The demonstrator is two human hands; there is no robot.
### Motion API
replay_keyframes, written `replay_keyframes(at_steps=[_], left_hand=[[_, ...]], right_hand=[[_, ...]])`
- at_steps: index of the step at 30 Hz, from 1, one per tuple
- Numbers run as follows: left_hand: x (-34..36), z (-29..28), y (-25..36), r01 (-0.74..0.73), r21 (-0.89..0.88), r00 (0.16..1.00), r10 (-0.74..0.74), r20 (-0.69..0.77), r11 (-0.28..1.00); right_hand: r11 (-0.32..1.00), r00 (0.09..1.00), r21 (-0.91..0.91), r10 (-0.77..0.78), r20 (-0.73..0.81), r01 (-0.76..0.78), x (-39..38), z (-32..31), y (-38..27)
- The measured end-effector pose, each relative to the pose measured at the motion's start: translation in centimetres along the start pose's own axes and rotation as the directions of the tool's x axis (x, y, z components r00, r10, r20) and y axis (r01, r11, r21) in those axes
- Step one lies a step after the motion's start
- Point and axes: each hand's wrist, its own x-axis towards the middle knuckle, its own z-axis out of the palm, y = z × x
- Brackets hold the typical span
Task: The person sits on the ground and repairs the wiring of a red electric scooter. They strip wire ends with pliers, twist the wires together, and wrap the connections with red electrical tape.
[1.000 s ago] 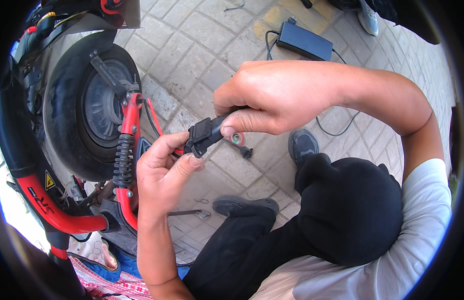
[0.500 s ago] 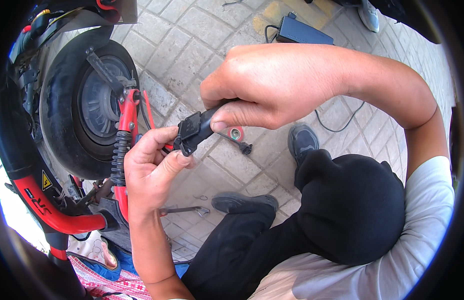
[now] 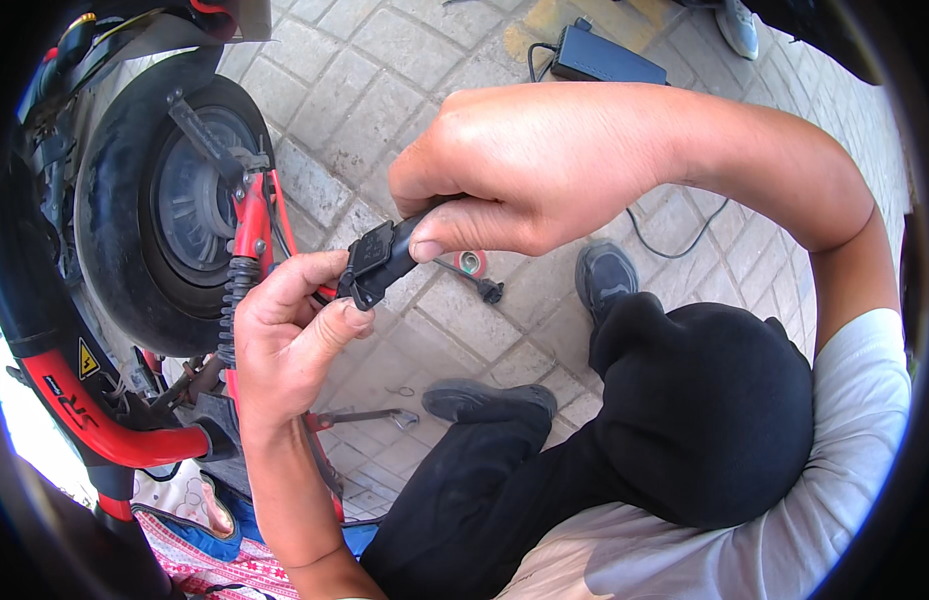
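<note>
My left hand (image 3: 283, 345) pinches a black socket with a raised square cap (image 3: 369, 256) between thumb and fingers, and red wires run behind it. My right hand (image 3: 540, 170) comes over from the right and grips a black plug (image 3: 403, 248), whose end meets the socket. Most of the plug is hidden under my right fingers. How deep it sits in the socket I cannot tell. Both hands are raised above the pavement, beside the rear wheel (image 3: 125, 215) of a red and black electric scooter.
A red spring shock absorber (image 3: 241, 300) stands left of my left hand. On the paving lie a black power adapter (image 3: 610, 57), a tape roll (image 3: 472, 263), a cable plug (image 3: 492, 291) and a red-handled metal tool (image 3: 370, 417). A patterned cloth (image 3: 200, 555) is at lower left.
Both hands have shifted slightly left together with the socket and plug. Their grips look the same. More of the red-handled tool shows beside my left forearm.
</note>
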Motion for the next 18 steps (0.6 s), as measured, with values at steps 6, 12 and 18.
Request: replay_keyframes(at_steps=[6,12,18], left_hand=[[0.0,0.0,-0.3,0.028,0.015,0.999,-0.029,0.038,0.999],[0.1,-0.3,-0.8,0.003,-0.078,1.0,-0.003,0.011,0.997],[0.1,0.5,-0.3,-0.07,0.078,0.995,0.075,-0.066,0.995]], right_hand=[[0.998,0.998,-0.045,-0.044,-0.047,0.042,-0.3,0.8,0.2],[1.0,0.992,0.007,-0.024,-0.12,0.025,0.1,1.6,0.4],[0.995,0.986,0.096,0.038,-0.162,-0.022,-0.8,2.0,1.1]])
